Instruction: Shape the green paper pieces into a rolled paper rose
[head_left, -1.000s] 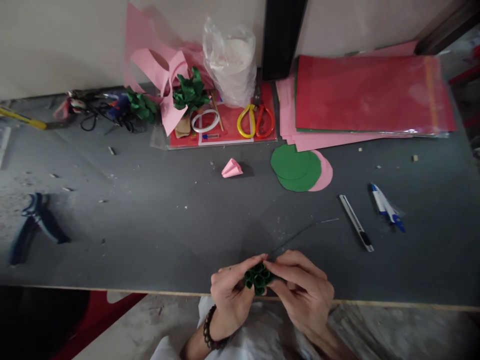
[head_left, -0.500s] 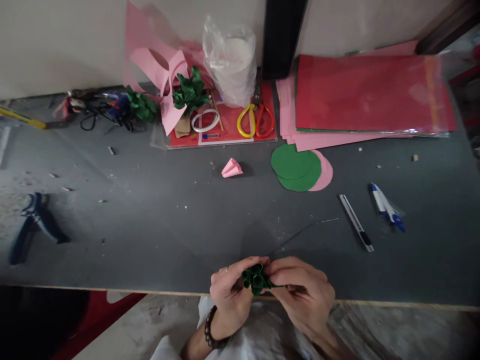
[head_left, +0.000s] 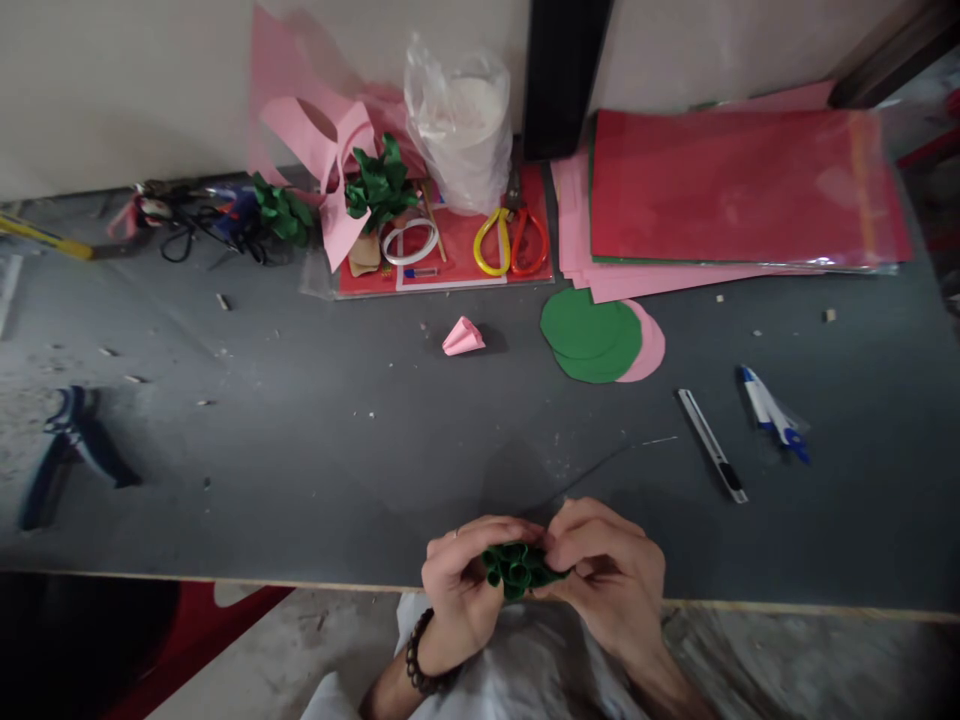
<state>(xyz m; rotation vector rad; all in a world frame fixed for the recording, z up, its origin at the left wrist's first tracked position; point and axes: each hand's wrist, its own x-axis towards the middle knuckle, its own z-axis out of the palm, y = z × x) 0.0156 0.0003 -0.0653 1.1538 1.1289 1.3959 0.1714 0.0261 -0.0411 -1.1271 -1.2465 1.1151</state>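
Note:
Between my two hands, close to the table's front edge, is a dark green paper flower (head_left: 516, 568) made of curled, rolled folds. My left hand (head_left: 461, 575) is closed around its left side, with a beaded bracelet at the wrist. The fingers of my right hand (head_left: 611, 565) pinch its right edge; the fingertips partly hide the paper. Farther back on the table lies a pink folded paper cone (head_left: 463, 337). To the right of it are green paper circles (head_left: 589, 335), overlapping a pink paper circle (head_left: 651, 342).
A utility knife (head_left: 712, 445) and a blue-and-white compass-like tool (head_left: 776, 415) lie at right. Dark blue pliers (head_left: 71, 450) rest at left. Along the wall are scissors (head_left: 510, 240), a plastic-wrapped white roll (head_left: 471, 140), red paper sheets (head_left: 735, 185) and crumpled green paper pieces (head_left: 381, 185).
My right fingers have shifted slightly up along the green paper flower's edge. The flower has turned a little and shows more of its right side. Everything on the table stays put.

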